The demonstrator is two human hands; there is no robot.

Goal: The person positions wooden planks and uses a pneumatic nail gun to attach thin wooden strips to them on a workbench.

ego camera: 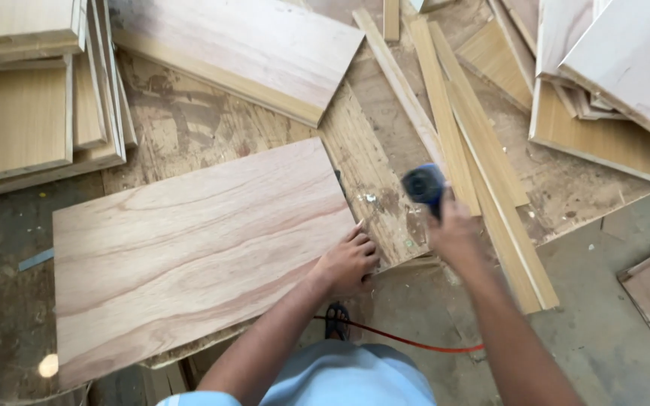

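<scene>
A large rectangular wood-veneer panel (189, 248) lies flat on a worn plywood worktop (189, 120). My left hand (347, 263) rests on the panel's near right corner, fingers curled over its edge. My right hand (454, 234) grips a blue and black power tool (424, 184), held just right of the panel above the worktop; the tool is blurred and its tip is hidden. A red hose or cord (408, 344) runs below my arms.
A second veneer panel (250, 53) lies at the back. Stacked boards (24, 90) fill the far left. Several long thin wood strips (475, 150) lie to the right, with more panels (618, 68) at the far right. Grey concrete floor (611, 316) lies lower right.
</scene>
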